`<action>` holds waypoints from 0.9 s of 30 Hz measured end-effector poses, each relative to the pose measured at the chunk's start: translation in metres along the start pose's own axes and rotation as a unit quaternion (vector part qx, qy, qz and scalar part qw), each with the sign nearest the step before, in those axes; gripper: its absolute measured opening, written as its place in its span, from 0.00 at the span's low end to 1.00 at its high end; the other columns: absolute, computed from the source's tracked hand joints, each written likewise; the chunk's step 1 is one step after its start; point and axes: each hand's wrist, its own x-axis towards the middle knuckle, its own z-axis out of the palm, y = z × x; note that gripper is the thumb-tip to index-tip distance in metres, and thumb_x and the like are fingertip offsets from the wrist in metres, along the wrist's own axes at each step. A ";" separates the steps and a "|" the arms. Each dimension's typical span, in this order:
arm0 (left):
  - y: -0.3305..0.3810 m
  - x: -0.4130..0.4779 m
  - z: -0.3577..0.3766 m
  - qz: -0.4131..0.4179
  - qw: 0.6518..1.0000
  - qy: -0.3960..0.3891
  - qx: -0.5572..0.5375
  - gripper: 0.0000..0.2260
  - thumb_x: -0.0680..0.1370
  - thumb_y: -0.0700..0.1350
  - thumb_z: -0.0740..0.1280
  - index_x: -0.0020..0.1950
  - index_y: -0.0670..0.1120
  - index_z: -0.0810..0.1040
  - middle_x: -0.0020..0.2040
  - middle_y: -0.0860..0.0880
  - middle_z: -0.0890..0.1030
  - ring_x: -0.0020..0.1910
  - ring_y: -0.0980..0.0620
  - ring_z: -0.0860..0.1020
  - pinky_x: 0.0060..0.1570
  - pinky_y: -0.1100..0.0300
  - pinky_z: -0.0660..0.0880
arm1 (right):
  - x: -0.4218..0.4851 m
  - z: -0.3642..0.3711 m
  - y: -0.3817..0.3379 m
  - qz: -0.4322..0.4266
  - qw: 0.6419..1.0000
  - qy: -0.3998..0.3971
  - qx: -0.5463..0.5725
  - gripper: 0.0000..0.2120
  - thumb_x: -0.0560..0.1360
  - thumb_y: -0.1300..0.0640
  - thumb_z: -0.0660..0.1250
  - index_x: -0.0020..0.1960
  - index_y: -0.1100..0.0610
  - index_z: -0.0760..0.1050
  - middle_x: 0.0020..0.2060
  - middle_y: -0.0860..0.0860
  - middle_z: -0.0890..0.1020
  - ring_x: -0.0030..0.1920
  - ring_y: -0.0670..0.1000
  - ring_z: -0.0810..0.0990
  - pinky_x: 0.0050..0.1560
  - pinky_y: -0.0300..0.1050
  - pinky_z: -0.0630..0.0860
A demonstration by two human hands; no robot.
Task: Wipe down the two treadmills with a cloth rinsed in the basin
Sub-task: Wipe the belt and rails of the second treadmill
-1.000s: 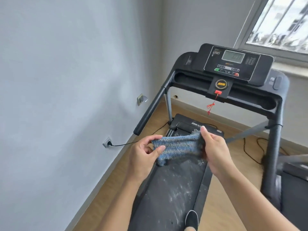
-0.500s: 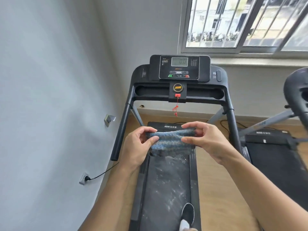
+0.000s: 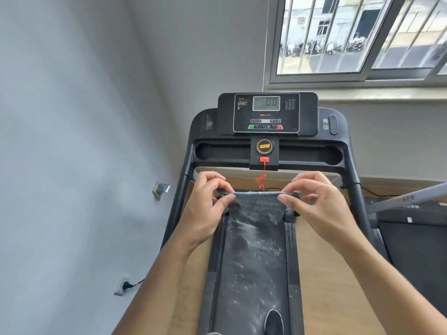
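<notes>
A blue-grey cloth (image 3: 257,205) hangs spread out between both hands, above the front of a black treadmill. My left hand (image 3: 208,206) pinches its upper left corner and my right hand (image 3: 314,201) pinches its upper right corner. The treadmill's belt (image 3: 254,267) runs toward me and is streaked with white marks. Its console (image 3: 267,113) with a grey display stands ahead, and a red safety cord (image 3: 262,177) dangles below it. The second treadmill (image 3: 416,240) shows partly at the right edge. No basin is in view.
A grey wall (image 3: 72,141) runs close along the left, with a plugged-in socket (image 3: 121,285) low down and a metal bracket (image 3: 159,189). A barred window (image 3: 362,35) is above the console. My dark shoe (image 3: 273,321) stands on the belt. Wooden floor (image 3: 321,274) lies between the treadmills.
The view has swung right and levelled to face the console straight on. Both hands moved apart and up, stretching the bunched cloth into a flat hanging sheet.
</notes>
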 end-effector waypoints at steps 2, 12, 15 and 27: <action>-0.002 0.010 -0.007 -0.001 0.998 -0.030 -0.050 0.02 0.82 0.45 0.72 0.50 0.49 0.80 0.62 0.56 0.77 0.60 0.54 0.79 0.60 0.63 0.75 | 0.017 0.003 -0.002 -0.013 0.999 -0.027 0.012 0.03 0.78 0.52 0.74 0.47 0.45 0.83 0.55 0.39 0.83 0.59 0.46 0.81 0.61 0.52 0.78; -0.025 0.095 -0.002 -0.121 0.940 -0.011 -0.318 0.14 0.82 0.59 0.67 0.47 0.49 0.74 0.39 0.50 0.72 0.40 0.49 0.70 0.43 0.48 0.71 | 0.081 0.061 -0.035 0.036 0.991 0.090 0.090 0.06 0.87 0.56 0.60 0.54 0.49 0.74 0.43 0.36 0.82 0.42 0.61 0.77 0.41 0.58 0.79; -0.041 0.111 -0.001 -0.133 0.937 -0.012 -0.322 0.13 0.81 0.60 0.68 0.48 0.51 0.76 0.40 0.50 0.76 0.41 0.50 0.74 0.45 0.45 0.74 | 0.092 0.073 -0.037 0.053 0.990 0.129 0.011 0.06 0.87 0.55 0.60 0.53 0.47 0.74 0.44 0.33 0.82 0.41 0.53 0.78 0.43 0.54 0.77; -0.067 0.143 -0.009 -0.006 0.982 -0.015 -0.188 0.08 0.84 0.52 0.68 0.50 0.50 0.73 0.30 0.54 0.70 0.28 0.54 0.65 0.28 0.60 0.63 | 0.111 0.095 -0.021 0.093 0.974 0.186 -0.089 0.15 0.87 0.46 0.57 0.44 0.49 0.72 0.32 0.51 0.78 0.34 0.51 0.76 0.37 0.54 0.73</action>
